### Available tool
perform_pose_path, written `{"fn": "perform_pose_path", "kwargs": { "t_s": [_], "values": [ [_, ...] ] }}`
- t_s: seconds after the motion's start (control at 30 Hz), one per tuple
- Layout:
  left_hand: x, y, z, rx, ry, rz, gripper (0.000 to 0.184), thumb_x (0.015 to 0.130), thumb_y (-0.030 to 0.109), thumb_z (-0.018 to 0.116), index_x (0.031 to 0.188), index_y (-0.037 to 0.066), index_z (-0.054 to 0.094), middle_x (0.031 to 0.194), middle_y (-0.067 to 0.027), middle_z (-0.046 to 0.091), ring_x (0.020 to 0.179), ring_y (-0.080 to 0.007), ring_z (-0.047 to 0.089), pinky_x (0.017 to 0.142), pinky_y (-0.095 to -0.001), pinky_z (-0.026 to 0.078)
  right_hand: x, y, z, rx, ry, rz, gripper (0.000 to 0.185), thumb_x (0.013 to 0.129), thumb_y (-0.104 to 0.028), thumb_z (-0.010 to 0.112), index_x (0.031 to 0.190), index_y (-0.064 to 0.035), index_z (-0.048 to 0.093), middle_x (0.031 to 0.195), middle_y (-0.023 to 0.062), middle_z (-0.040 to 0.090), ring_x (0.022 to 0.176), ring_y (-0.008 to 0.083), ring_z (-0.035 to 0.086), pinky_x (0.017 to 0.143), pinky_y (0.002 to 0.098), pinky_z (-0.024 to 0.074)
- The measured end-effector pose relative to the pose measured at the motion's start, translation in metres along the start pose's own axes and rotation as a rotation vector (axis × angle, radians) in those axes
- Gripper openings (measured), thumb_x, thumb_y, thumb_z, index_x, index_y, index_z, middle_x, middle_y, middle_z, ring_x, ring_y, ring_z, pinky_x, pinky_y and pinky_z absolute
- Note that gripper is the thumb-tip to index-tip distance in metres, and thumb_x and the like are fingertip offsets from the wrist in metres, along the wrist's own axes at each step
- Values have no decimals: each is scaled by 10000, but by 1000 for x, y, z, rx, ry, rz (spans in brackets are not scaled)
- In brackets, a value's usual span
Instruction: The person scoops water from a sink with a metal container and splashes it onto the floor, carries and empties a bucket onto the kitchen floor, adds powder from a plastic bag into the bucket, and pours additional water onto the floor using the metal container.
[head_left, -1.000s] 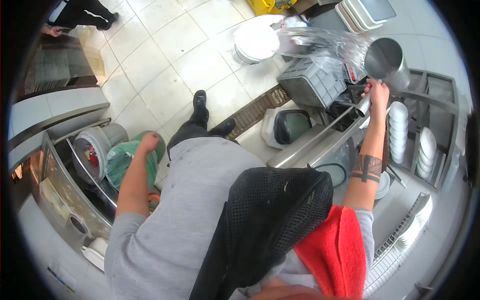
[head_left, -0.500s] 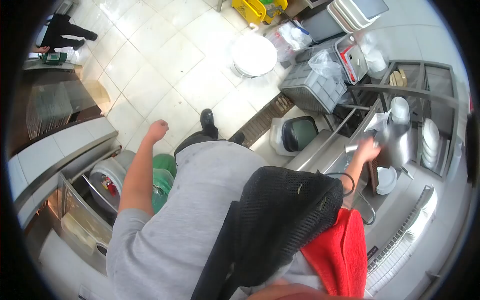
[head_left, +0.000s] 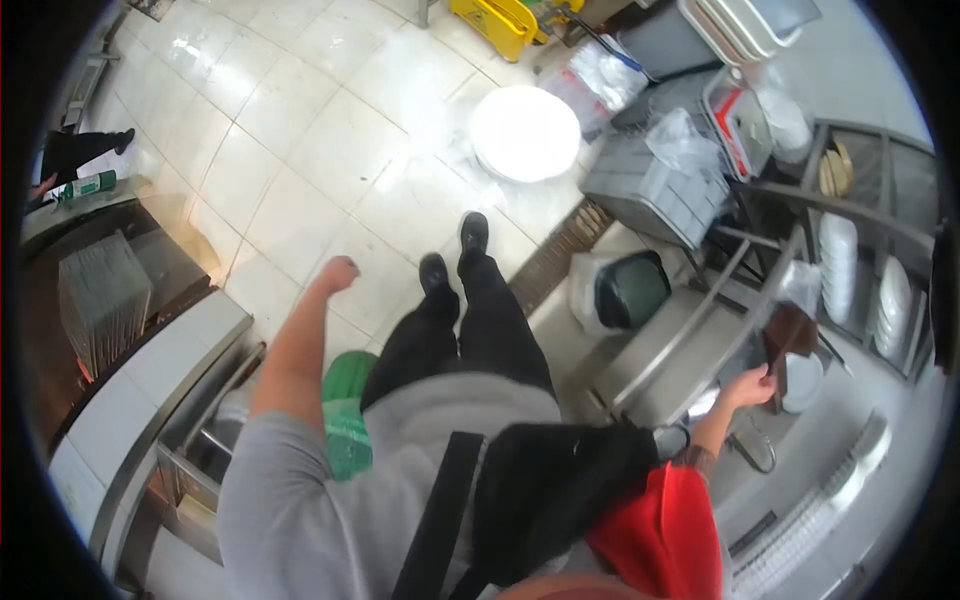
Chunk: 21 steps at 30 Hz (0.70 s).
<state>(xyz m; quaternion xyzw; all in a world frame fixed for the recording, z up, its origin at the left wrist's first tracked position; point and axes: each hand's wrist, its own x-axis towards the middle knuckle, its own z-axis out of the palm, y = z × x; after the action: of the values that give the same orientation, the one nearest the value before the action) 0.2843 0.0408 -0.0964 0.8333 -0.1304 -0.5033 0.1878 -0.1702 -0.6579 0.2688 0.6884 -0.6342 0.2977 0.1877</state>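
My left hand (head_left: 342,273) hangs over the tiled floor, its fingers loosely curled in, with nothing visible in it. Over the steel sink counter, my right hand (head_left: 752,386) has its fingers drawn together beside a brown upright panel (head_left: 788,335). Whatever those fingers hold, if anything, is too small to make out. Just beyond them sits a stack of white plates (head_left: 804,384). A curved metal faucet (head_left: 754,448) is below the right hand, close to my forearm. Stacks of white bowls (head_left: 838,262) fill the rack behind.
On the floor stand a white bucket (head_left: 525,133), a grey crate (head_left: 655,190) and a dark green bin (head_left: 632,290). A yellow mop bucket (head_left: 497,25) is farther off. A wire dish rack (head_left: 815,510) lines the right wall. Part of another person (head_left: 80,150) shows at far left.
My right hand has come back toward me from the rack, and the blurred metal container beside it no longer shows there. My body has shifted, bringing both legs into view.
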Motion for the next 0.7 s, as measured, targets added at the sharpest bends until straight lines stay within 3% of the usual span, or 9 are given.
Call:
{"fn": "perform_pose_path", "kwargs": {
  "t_s": [0.13, 0.17, 0.2, 0.23, 0.3, 0.4, 0.53, 0.67, 0.7],
  "values": [
    [145, 62, 47, -253, 85, 140, 381, 867, 294, 592, 1040, -41, 651, 940, -154, 677, 788, -226, 651, 710, -334, 530, -117, -173, 112, 603, -774, -283, 331, 911, -193, 594, 1169, 7, 539, 1117, 171, 564, 1019, 283, 559, 892, 378, 445],
    [155, 117, 37, -468, 33, -16, 452, 898, 375, 565, 1097, -25, 638, 978, -136, 677, 827, -230, 647, 743, -350, 522, -153, -216, 130, 406, -885, -629, 338, 899, -185, 599, 1179, -6, 537, 1131, 180, 565, 1043, 303, 562, 919, 378, 440],
    [195, 137, 47, -631, -52, -54, 594, 916, 489, 523, 1243, -6, 547, 1136, -142, 633, 980, -239, 620, 831, -377, 503, -182, -259, 142, 295, -1226, -667, 363, 879, -174, 611, 1202, -31, 528, 1185, 189, 544, 1116, 342, 525, 972, 396, 419],
    [226, 161, 55, -826, -27, -53, 670, 914, 544, 491, 1309, 3, 475, 1231, -151, 573, 1076, -253, 574, 895, -397, 470, -216, -271, 175, 307, -1224, -1016, 411, 860, -188, 624, 1231, -45, 517, 1250, 196, 507, 1192, 376, 462, 1012, 421, 391],
    [281, 210, 69, -1108, 66, -34, 812, 906, 641, 410, 1396, -4, 356, 1375, -169, 458, 1226, -282, 478, 1006, -431, 392, -268, -308, 212, 387, -1459, -1142, 483, 861, -238, 633, 1280, -46, 489, 1298, 209, 476, 1234, 375, 427, 1041, 431, 363],
    [342, 252, 80, -1309, 132, -94, 918, 899, 707, 292, 1406, -57, 307, 1431, -192, 385, 1309, -313, 394, 1079, -462, 307, -319, -331, 254, 388, -1578, -1169, 510, 857, -242, 640, 1285, -23, 472, 1306, 208, 471, 1254, 374, 411, 1051, 433, 352],
    [344, 271, 81, -1321, 35, -231, 947, 896, 721, 246, 1392, -84, 308, 1397, -192, 424, 1236, -302, 467, 1062, -474, 331, -338, -361, 270, 451, -1459, -1317, 604, 840, -309, 651, 1316, -4, 439, 1329, 212, 448, 1266, 362, 397, 1050, 432, 349],
    [316, 291, 82, -1430, -159, -207, 847, 928, 675, 260, 1326, -57, 415, 1146, -156, 611, 978, -266, 594, 892, -463, 449, -335, -384, 272, 370, -1186, -1528, 584, 814, -330, 655, 1280, -25, 481, 1243, 205, 534, 1186, 339, 487, 1007, 450, 385],
    [307, 300, 78, -1536, -160, -249, 789, 924, 665, 310, 1314, -7, 449, 1086, -133, 633, 944, -249, 606, 874, -435, 463, -332, -392, 276, 146, -1368, -1487, 494, 803, -290, 646, 1210, -38, 522, 1154, 181, 583, 1121, 328, 530, 976, 459, 388]
  ]
}}
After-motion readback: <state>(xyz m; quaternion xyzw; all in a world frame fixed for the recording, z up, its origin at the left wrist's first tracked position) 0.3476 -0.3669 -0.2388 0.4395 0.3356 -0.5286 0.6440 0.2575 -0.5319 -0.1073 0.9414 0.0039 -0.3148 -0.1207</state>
